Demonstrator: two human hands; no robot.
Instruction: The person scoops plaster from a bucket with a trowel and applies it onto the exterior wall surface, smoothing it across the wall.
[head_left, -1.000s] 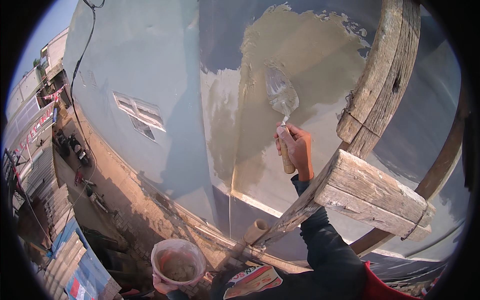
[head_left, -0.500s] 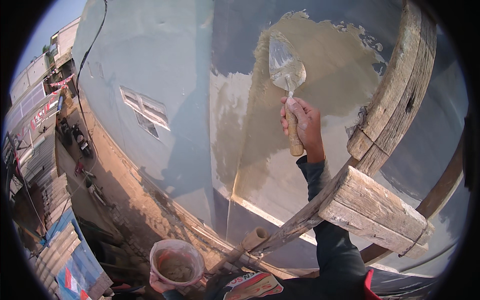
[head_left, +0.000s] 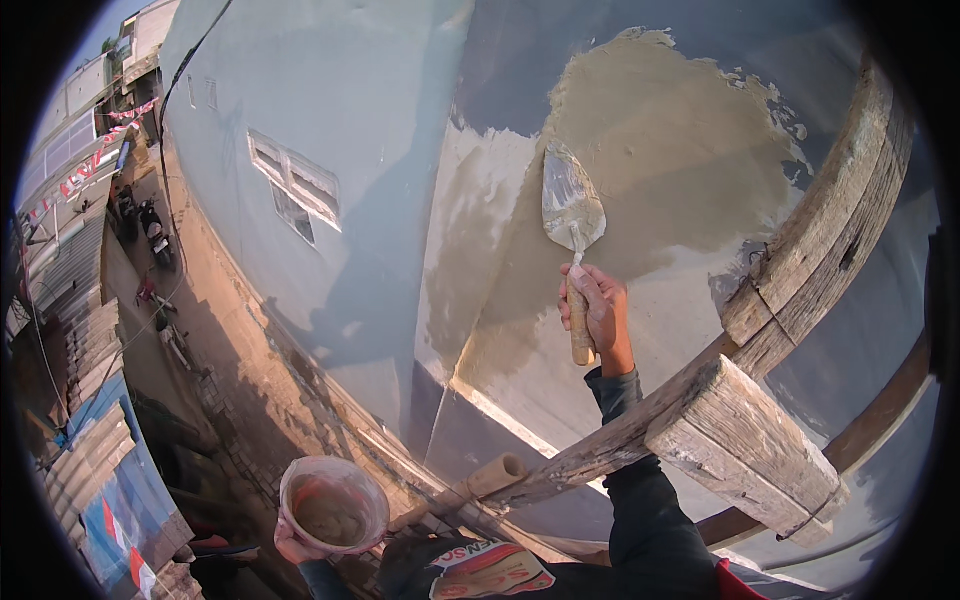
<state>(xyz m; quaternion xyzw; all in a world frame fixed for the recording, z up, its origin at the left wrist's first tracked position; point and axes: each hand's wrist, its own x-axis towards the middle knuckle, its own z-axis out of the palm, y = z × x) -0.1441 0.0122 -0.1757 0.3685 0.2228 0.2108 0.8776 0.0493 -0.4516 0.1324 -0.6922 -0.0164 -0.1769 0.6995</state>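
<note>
My right hand [head_left: 595, 300] is closed round the wooden handle of a trowel [head_left: 570, 200]. The mortar-smeared metal blade points upward, over the left edge of a wet beige mortar patch [head_left: 670, 140] on the wall; whether it touches is hard to tell. At the lower left my left hand [head_left: 293, 538] grips a pale plastic bucket [head_left: 370, 492] by its side, with mortar visible inside; most of its fingers are hidden.
Weathered timber beams [head_left: 820, 250] and a short timber block [head_left: 740, 450] cross the right, over my forearm. An open pipe end [head_left: 490, 480] is below. Far down at left lie an alley [head_left: 215, 360] with motorbikes [head_left: 155, 230], corrugated roofs [head_left: 95, 340] and cables. A pale blue wall [head_left: 350, 90] has a window.
The trowel rose on the patch, then came back down toward the patch's left edge. The bucket has shifted a little left, and the whole view has shifted.
</note>
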